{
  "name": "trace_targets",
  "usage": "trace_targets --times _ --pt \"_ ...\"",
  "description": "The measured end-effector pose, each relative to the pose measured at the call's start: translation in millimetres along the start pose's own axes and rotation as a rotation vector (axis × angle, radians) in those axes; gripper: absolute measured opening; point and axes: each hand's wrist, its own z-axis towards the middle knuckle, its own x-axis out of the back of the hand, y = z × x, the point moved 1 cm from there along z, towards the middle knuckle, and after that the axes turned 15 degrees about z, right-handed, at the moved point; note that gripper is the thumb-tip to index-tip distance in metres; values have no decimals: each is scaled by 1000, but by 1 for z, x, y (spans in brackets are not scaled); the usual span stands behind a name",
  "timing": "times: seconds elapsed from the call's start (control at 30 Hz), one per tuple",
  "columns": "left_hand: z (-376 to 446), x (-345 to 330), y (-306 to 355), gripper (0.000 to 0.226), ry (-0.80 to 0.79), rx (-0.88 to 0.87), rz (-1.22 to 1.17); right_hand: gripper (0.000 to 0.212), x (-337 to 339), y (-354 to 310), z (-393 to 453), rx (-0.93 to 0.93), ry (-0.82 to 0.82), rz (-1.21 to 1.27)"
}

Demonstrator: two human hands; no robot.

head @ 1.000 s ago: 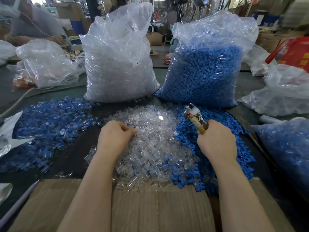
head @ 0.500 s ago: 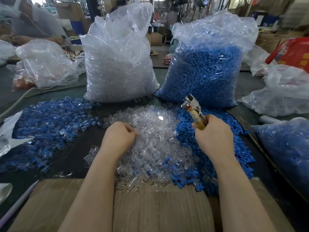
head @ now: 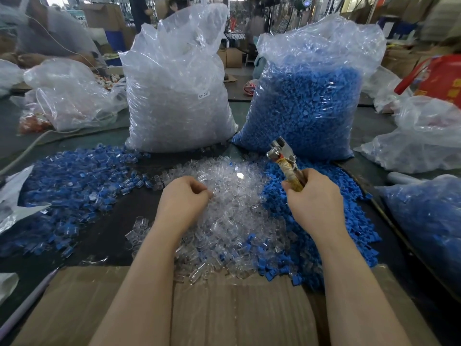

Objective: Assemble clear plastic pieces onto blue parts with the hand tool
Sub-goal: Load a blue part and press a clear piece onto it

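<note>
Metal-headed and wrapped in yellowish tape along its handle, the one hand tool (head: 284, 161) stands tilted in the right hand (head: 314, 198), whose fingers are curled tight round the lower handle; the steel head sticks up and away from the fist, above the loose blue parts (head: 282, 196). The left hand (head: 183, 198) rests knuckles-up on the heap of clear plastic pieces (head: 232, 208), its fingers curled under with the tips pinched together at the pile; whether a piece is actually caught between them cannot be told. Both bare forearms reach in from the near edge over one flattened sheet of cardboard (head: 224, 313).

Three loose piles lie on the dark table (head: 119, 221): the clear pile in the middle between the hands, the plain blue pile just to its right and touching it, and a wider spread of assembled blue-and-clear pieces (head: 72, 186) well off to the left. The single pieces are far too many to count.

Behind the piles stand two big upright plastic sacks, side by side: one sack of clear pieces (head: 174, 96) bearing a small white label, and one sack of blue parts (head: 309, 103). A third bag holding blue parts (head: 429, 221) lies at the right edge. Other crumpled clear bags sit on the far left and far right.
</note>
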Motion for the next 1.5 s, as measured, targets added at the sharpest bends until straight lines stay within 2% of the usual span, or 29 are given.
trace_targets --times 0.07,0.13,0.23,0.33,0.5,0.63,0.83,1.07,1.2,1.3,1.5 --pt "0 2 2 7 -4 20 -172 19 0 -1 0 -2 -6 25" --pt "0 5 7 2 -74 61 -439 17 0 -2 0 -8 -17 71" --pt "-1 8 14 14 -201 57 -727 17 0 -5 0 -31 -38 166" --pt "-4 9 21 21 -280 36 -873 18 0 -8 -1 -40 -65 252" --pt "-10 6 32 17 -354 83 -1020 19 0 -12 -4 -43 -106 396" --pt "-14 4 42 23 -337 113 -1106 17 -3 -17 -5 -28 -119 499" --pt "-23 -3 56 20 -269 82 -1073 16 -6 -27 -10 74 -130 574" --pt "-31 -5 67 17 -87 11 -939 16 -8 -33 -14 152 -91 514" --pt "-34 -4 70 10 -28 5 -889 19 -10 -36 -16 182 -56 463" --pt "-35 -3 70 14 17 -14 -853 18 -11 -38 -17 214 -18 411" --pt "-36 -4 73 18 169 -97 -623 9 -13 -38 -18 216 1 374"
